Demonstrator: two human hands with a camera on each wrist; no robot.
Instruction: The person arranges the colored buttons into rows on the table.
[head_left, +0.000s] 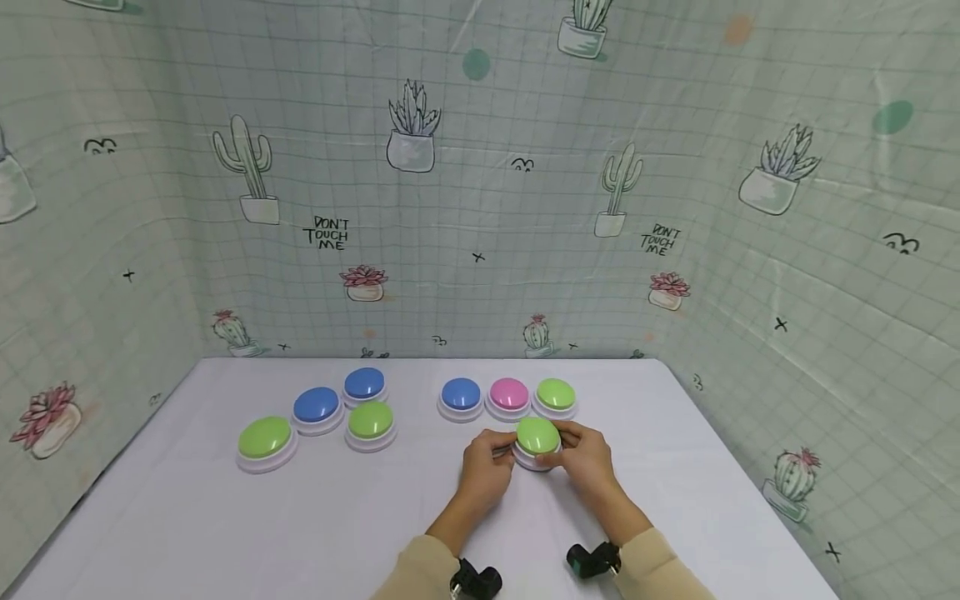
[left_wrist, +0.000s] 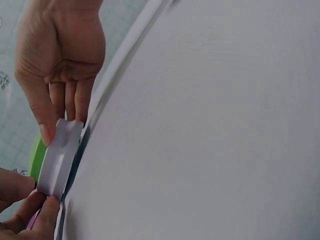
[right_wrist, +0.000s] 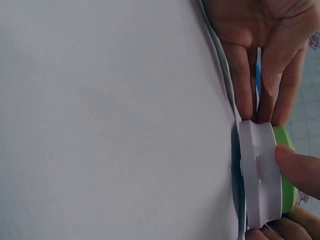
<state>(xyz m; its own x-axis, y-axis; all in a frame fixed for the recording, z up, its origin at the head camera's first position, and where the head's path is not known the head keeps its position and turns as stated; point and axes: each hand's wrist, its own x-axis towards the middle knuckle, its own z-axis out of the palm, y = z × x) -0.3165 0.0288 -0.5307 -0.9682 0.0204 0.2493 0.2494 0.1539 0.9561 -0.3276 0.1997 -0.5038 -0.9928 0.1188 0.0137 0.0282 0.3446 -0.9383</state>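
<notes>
My two hands hold a push button with a green dome (head_left: 537, 435) and white base, one at each side. The left hand (head_left: 486, 468) has its fingertips at the button's left edge. On the opposite edge, my right hand (head_left: 587, 460) grips with its thumb on the near side and its fingers behind. In the left wrist view the white base (left_wrist: 60, 157) shows side-on between both hands. A dark strip runs under the base (right_wrist: 261, 175) in the right wrist view; I cannot tell whether it touches the table.
Behind the held button stand a blue button (head_left: 461, 394), a pink button (head_left: 509, 395) and another green button (head_left: 556, 394) in a row. Farther left are two blue (head_left: 316, 406) and two green buttons (head_left: 265, 438). Patterned cloth (head_left: 480, 208) surrounds the white table (head_left: 300, 533).
</notes>
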